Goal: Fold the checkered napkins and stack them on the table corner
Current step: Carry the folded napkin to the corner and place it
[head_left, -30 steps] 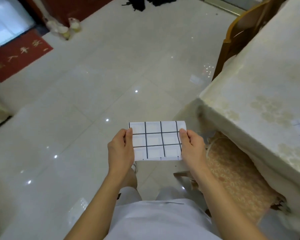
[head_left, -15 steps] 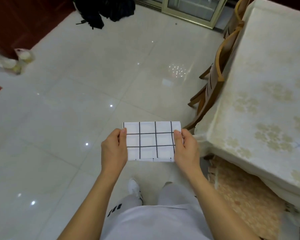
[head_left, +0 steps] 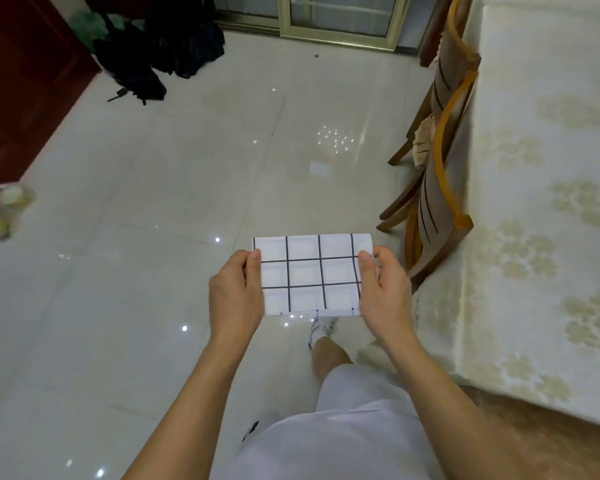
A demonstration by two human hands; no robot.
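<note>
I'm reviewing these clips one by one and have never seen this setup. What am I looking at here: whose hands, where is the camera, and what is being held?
There is no machine here. A person wears one wide-angle camera on the head, looking forward and down, so you see their own arms. The left hand and the right hand each pinch a short side of a folded checkered napkin, white with dark grid lines, held flat in the air above the tiled floor. On the right is a table under a cream flowered cloth, with wooden chairs pushed against it. No napkins show on the part of the table in view.
</note>
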